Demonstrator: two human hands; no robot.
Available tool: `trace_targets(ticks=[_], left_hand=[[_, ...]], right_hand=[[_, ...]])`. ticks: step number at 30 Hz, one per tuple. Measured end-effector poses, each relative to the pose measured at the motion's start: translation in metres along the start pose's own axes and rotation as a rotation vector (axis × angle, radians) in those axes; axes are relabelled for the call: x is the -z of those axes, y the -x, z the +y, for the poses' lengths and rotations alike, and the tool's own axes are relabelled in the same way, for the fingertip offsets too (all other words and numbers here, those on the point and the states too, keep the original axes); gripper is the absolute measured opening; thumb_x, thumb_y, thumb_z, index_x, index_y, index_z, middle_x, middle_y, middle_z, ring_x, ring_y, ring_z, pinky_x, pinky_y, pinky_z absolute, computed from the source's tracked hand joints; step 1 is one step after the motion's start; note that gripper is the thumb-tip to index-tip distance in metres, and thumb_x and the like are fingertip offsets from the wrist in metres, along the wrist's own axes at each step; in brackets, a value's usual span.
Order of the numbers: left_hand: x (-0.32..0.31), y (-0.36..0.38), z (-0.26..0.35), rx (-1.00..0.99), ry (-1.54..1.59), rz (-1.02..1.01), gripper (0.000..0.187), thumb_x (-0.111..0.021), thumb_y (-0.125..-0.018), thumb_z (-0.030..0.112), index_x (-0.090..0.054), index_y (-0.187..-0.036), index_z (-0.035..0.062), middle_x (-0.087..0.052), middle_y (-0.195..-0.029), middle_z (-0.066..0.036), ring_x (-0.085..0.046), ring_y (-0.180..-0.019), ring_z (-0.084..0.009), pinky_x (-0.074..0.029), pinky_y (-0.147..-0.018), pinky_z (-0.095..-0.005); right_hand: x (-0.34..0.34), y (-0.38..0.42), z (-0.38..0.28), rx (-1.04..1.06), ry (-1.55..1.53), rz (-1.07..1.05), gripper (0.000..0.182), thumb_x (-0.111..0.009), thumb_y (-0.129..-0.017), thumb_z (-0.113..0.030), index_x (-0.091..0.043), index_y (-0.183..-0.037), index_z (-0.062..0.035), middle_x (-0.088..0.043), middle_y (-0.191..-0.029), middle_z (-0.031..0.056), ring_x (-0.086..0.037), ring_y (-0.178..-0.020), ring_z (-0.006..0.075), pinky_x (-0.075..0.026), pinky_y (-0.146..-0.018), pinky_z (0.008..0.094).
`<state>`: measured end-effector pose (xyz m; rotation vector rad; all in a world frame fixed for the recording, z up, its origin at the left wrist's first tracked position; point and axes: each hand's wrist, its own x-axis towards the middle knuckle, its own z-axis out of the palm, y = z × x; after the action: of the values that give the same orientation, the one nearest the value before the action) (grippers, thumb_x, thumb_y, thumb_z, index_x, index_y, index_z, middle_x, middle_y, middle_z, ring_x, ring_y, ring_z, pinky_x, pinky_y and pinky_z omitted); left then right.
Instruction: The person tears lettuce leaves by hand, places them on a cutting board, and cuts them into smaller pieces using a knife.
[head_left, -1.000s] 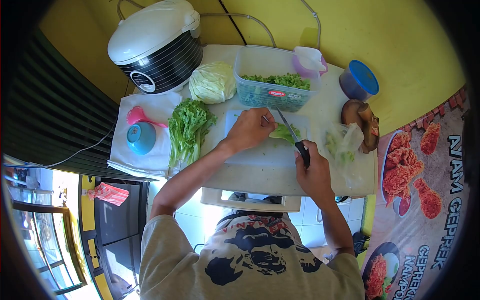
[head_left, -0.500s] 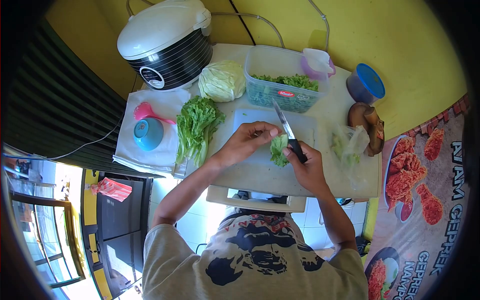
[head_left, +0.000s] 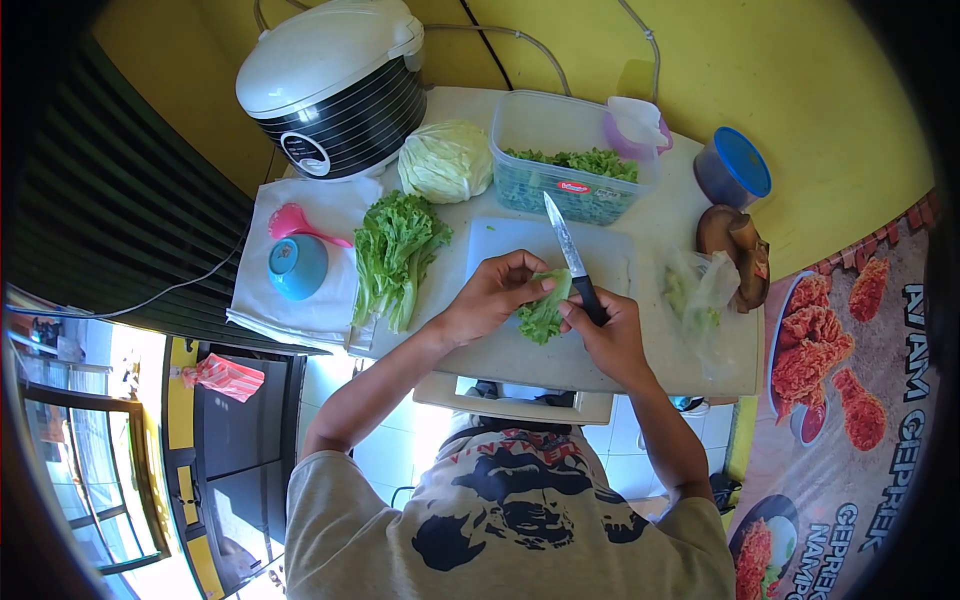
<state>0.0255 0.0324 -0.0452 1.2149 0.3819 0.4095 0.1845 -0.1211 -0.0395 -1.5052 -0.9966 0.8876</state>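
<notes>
My left hand [head_left: 492, 298] pinches a green lettuce leaf [head_left: 543, 312] between thumb and fingers. In my right hand [head_left: 608, 328] is a knife [head_left: 566, 240] with a black handle, its blade pointing up and away from me. The right thumb is at the leaf's right edge. Both hands are above the near part of a pale cutting board [head_left: 500, 236]. Left of the board lies a bunch of lettuce [head_left: 398, 255]. Behind the board stands a clear plastic container [head_left: 535, 196] holding cut greens [head_left: 590, 163].
A cabbage [head_left: 445, 165] sits beside a rice cooker [head_left: 330, 90]. At left, a blue bowl [head_left: 297, 268] and a pink ladle [head_left: 290, 222] rest on white cloth. To the right are a plastic bag [head_left: 700, 285], a brown object [head_left: 740, 250] and a blue-lidded tub [head_left: 733, 165].
The lettuce leaf has shifted slightly left and turned, showing more of its surface. My left fingers have curled closer round it, and the knife has tilted a little more upright.
</notes>
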Motion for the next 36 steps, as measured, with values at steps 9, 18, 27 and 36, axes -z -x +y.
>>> trace_targets(ticks=[9, 18, 27, 36], left_hand=[[-0.002, 0.004, 0.013, -0.655, -1.124, 0.406, 0.021, -0.077, -0.093, 0.010, -0.073, -0.112, 0.0009, -0.071, -0.101, -0.014, -0.071, -0.090, -0.0287, -0.058, -0.077, -0.0384], [0.008, 0.000, 0.024, -0.362, -1.168, 0.397, 0.029, -0.072, -0.095, 0.011, -0.073, -0.124, 0.0063, -0.068, -0.119, -0.012, -0.066, -0.112, -0.0329, -0.054, -0.091, -0.0466], [0.024, -0.014, 0.023, -0.475, -1.304, 0.138, 0.014, -0.076, -0.092, 0.010, -0.070, -0.104, 0.0060, -0.071, -0.111, -0.012, -0.066, -0.111, -0.0316, -0.049, -0.089, -0.0424], [-0.001, 0.003, 0.036, -0.259, -0.734, 0.053, 0.013, -0.072, -0.099, 0.007, -0.065, -0.106, -0.0003, -0.073, -0.096, -0.011, -0.072, -0.094, -0.0208, -0.053, -0.090, -0.0359]], right_hand=[[-0.004, -0.002, -0.008, -0.038, 0.010, 0.070, 0.033, -0.066, -0.102, -0.010, -0.063, -0.134, -0.0028, -0.072, -0.088, 0.0035, -0.053, -0.067, 0.0047, -0.042, -0.062, 0.0235], [-0.003, 0.014, -0.005, 0.004, 0.191, 0.099, 0.043, -0.063, -0.103, -0.012, -0.057, -0.144, -0.0016, -0.067, -0.092, 0.0112, -0.055, -0.072, 0.0124, -0.048, -0.069, 0.0302], [-0.004, 0.014, 0.003, 0.098, 0.338, 0.130, 0.035, -0.071, -0.100, -0.013, -0.061, -0.130, 0.0005, -0.067, -0.079, 0.0080, -0.056, -0.062, 0.0105, -0.046, -0.061, 0.0277], [-0.020, -0.012, 0.007, 0.138, -0.061, 0.251, 0.025, -0.079, -0.094, -0.011, -0.063, -0.112, -0.0031, -0.067, -0.085, -0.0014, -0.051, -0.065, 0.0035, -0.044, -0.062, 0.0233]])
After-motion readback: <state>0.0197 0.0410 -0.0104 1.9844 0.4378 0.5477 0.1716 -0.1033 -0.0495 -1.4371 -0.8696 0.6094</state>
